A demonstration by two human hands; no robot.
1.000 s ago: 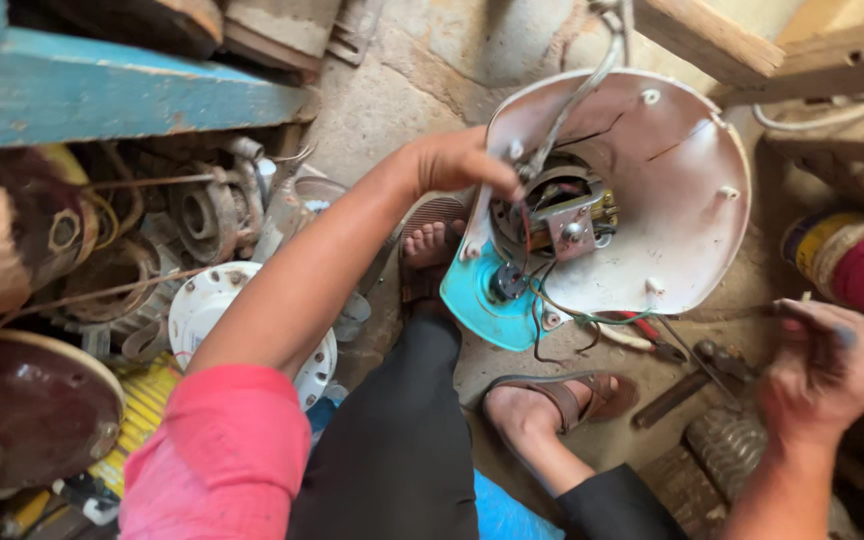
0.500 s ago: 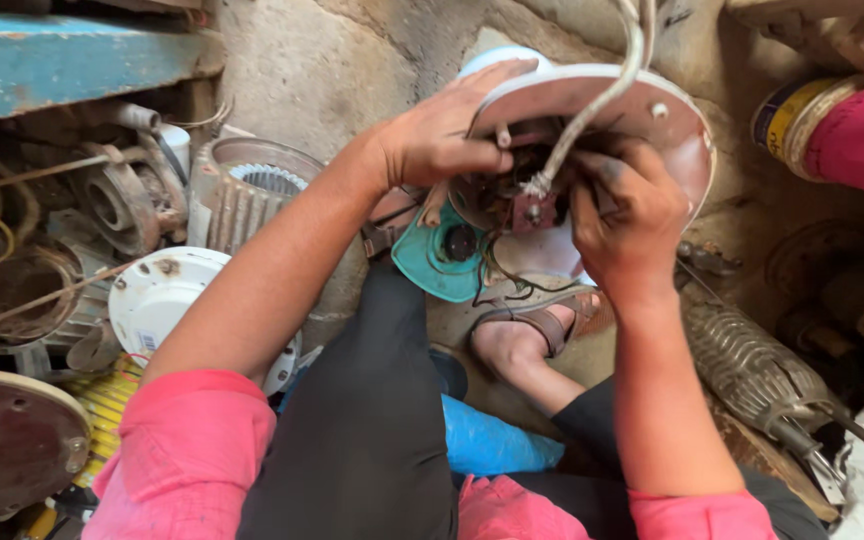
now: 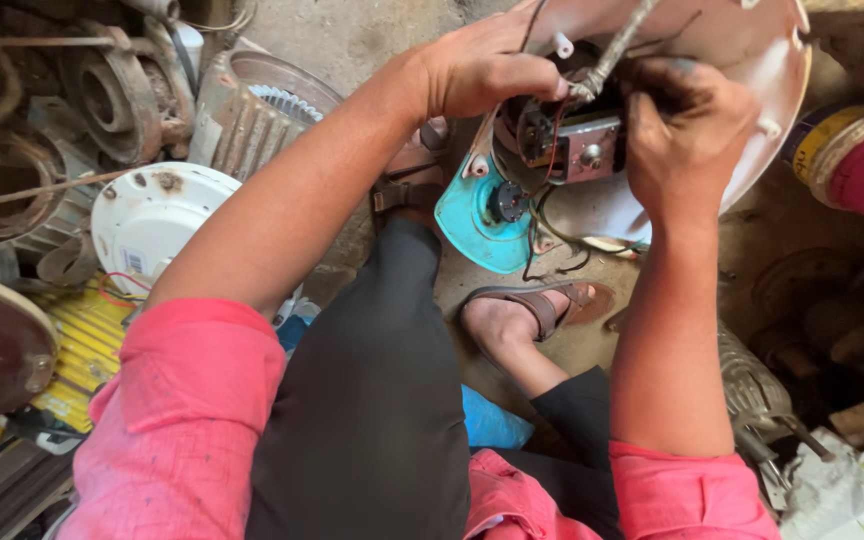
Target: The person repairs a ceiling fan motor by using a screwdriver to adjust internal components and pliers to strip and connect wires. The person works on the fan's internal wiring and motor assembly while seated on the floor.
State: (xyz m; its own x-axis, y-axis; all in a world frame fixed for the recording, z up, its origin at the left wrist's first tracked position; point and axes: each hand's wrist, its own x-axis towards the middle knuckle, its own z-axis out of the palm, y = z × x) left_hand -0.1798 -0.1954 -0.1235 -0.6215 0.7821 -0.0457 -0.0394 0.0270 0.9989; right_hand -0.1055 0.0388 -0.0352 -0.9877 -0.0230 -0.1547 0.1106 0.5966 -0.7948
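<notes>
Head view: at the upper right of the frame, the left hand point(image 3: 482, 70) grips the rim of the pale round housing point(image 3: 752, 90), fingers clenched. The right hand point(image 3: 687, 130) pinches something hidden at the motor point(image 3: 567, 135) inside, beside the grey cable point(image 3: 617, 45).

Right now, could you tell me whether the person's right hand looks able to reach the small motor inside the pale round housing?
Probably yes: the right hand already rests against the motor inside the housing. Only a grey cable and thin wires cross nearby.
</notes>
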